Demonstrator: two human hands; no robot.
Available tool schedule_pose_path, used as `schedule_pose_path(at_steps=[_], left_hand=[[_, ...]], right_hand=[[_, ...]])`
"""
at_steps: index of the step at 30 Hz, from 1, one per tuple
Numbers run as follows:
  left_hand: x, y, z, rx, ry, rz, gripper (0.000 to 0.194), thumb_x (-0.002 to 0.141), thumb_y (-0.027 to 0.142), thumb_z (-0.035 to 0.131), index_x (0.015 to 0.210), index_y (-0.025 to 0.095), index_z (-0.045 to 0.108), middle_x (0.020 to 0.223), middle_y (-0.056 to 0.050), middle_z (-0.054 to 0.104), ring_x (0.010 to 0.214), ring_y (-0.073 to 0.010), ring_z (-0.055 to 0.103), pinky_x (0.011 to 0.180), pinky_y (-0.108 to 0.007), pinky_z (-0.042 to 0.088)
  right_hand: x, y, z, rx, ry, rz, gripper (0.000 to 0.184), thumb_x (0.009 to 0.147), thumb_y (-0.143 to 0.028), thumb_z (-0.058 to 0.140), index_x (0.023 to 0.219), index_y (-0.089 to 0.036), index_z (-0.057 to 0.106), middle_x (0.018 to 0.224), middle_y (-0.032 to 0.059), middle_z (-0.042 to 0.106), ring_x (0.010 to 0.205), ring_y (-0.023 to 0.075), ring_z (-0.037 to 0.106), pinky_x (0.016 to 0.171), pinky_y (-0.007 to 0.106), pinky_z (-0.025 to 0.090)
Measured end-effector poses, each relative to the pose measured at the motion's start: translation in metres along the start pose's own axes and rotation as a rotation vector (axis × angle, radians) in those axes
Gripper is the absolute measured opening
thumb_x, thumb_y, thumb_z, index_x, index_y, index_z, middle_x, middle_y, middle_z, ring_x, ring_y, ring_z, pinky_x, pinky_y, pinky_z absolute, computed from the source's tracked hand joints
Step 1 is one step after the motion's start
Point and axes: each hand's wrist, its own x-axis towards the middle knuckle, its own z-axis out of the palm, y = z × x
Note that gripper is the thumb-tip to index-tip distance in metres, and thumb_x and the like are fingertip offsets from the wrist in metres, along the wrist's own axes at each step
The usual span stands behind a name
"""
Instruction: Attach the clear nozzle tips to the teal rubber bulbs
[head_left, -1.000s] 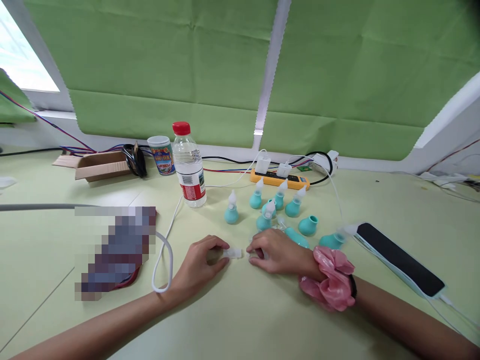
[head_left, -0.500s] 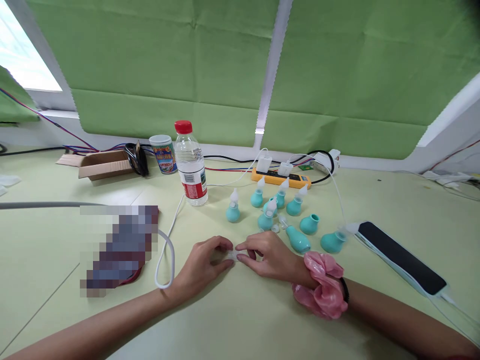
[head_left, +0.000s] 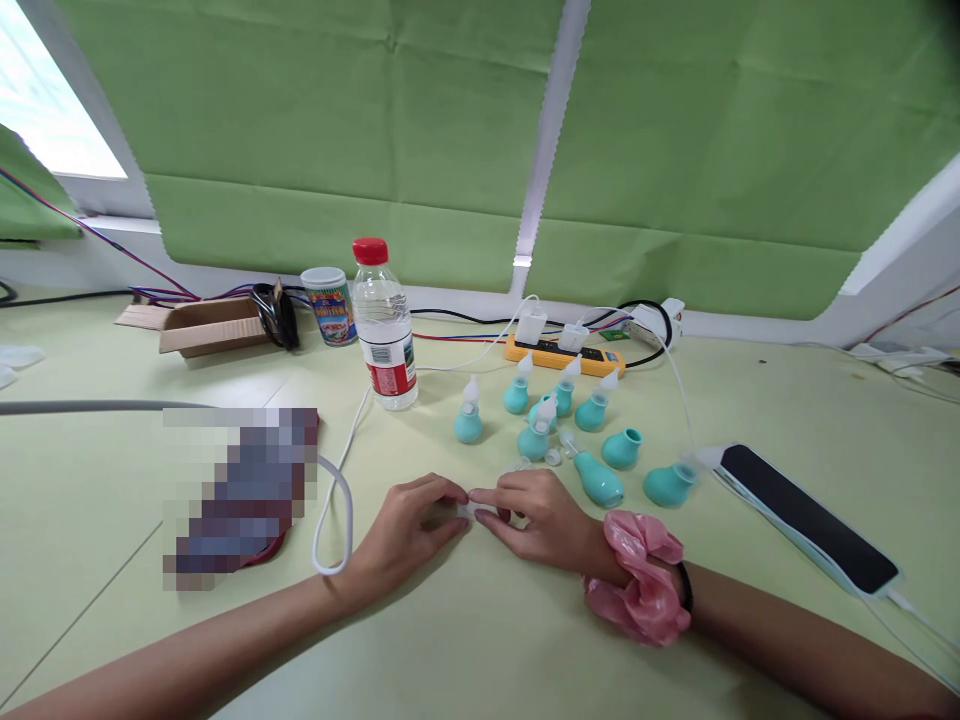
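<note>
My left hand (head_left: 409,525) and my right hand (head_left: 536,518) meet fingertip to fingertip low on the pale green table (head_left: 480,640). Between them they pinch a small clear plastic piece (head_left: 469,510), mostly covered by fingers. Both hands have their fingers curled closed. A pink scrunchie (head_left: 641,578) sits on my right wrist. Just beyond my right hand stand several teal rubber bulbs with white tips (head_left: 537,435). Two bulbs lie on their sides: one (head_left: 598,478) close to my right hand, another (head_left: 669,483) farther right.
A water bottle with a red cap (head_left: 383,325) and a printed can (head_left: 328,307) stand at the back left by a cardboard box (head_left: 214,326). An orange power strip (head_left: 562,355) with chargers lies behind the bulbs. A dark phone (head_left: 806,517) lies at right, a white cable (head_left: 336,500) at left.
My right hand has slid left until its fingertips meet my left hand's over the clear piece, which now shows less. The view has shifted slightly.
</note>
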Motion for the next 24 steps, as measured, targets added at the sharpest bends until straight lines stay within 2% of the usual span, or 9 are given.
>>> schedule_pose_path(at_steps=[6, 11, 14, 18, 20, 24], left_hand=[[0.0012, 0.0, -0.0002, 0.023, 0.001, -0.008, 0.011, 0.069, 0.015, 0.054, 0.079, 0.018, 0.058, 0.079, -0.001, 0.062, 0.072, -0.013, 0.057, 0.066, -0.022, 0.044], [-0.0007, -0.0003, -0.0001, 0.037, 0.006, 0.001, 0.009, 0.07, 0.016, 0.054, 0.077, 0.019, 0.058, 0.076, 0.0, 0.062, 0.069, -0.0123, 0.057, 0.064, -0.021, 0.044], [-0.001, 0.0002, -0.0002, 0.058, 0.01, 0.009, 0.009, 0.07, 0.016, 0.054, 0.077, 0.019, 0.058, 0.076, 0.0, 0.062, 0.07, -0.0123, 0.057, 0.065, -0.021, 0.043], [-0.001, 0.0014, -0.0006, 0.079, 0.012, -0.012, 0.013, 0.07, 0.017, 0.054, 0.082, 0.019, 0.059, 0.075, 0.001, 0.063, 0.069, -0.0125, 0.058, 0.064, -0.021, 0.044], [-0.0013, 0.001, -0.0004, 0.074, 0.008, -0.007, 0.016, 0.07, 0.017, 0.055, 0.086, 0.019, 0.059, 0.077, 0.0, 0.063, 0.07, -0.0127, 0.058, 0.065, -0.021, 0.044], [-0.003, -0.0015, 0.0001, 0.056, 0.049, 0.004, 0.018, 0.071, 0.018, 0.057, 0.089, 0.019, 0.059, 0.082, -0.001, 0.064, 0.073, -0.0134, 0.059, 0.068, -0.022, 0.045]], right_hand=[[0.0008, 0.0, -0.0006, -0.103, -0.014, -0.051, 0.016, 0.08, -0.021, 0.047, 0.083, -0.018, 0.063, 0.054, -0.0003, 0.051, 0.05, 0.0086, 0.044, 0.047, 0.021, 0.029], [0.0026, -0.0022, -0.0021, -0.363, 0.008, -0.22, 0.021, 0.082, -0.018, 0.043, 0.072, -0.016, 0.061, 0.05, 0.0, 0.048, 0.049, 0.01, 0.042, 0.046, 0.026, 0.023], [0.0027, -0.0025, -0.0014, -0.374, 0.001, -0.259, 0.022, 0.082, -0.015, 0.043, 0.068, -0.015, 0.06, 0.049, 0.0002, 0.049, 0.049, 0.0099, 0.043, 0.046, 0.026, 0.023], [-0.0004, -0.0026, 0.001, -0.121, -0.043, -0.117, 0.015, 0.08, -0.019, 0.045, 0.082, -0.014, 0.06, 0.05, -0.0016, 0.05, 0.047, 0.0085, 0.044, 0.046, 0.023, 0.027], [-0.0021, -0.004, 0.0022, 0.009, -0.023, -0.032, 0.014, 0.078, -0.019, 0.048, 0.086, -0.015, 0.059, 0.051, -0.0025, 0.05, 0.047, 0.008, 0.045, 0.047, 0.021, 0.031], [-0.0019, -0.0066, 0.0024, 0.048, 0.061, 0.111, 0.029, 0.071, -0.027, 0.056, 0.098, -0.016, 0.054, 0.077, 0.0048, 0.056, 0.069, 0.0142, 0.051, 0.059, 0.025, 0.039]])
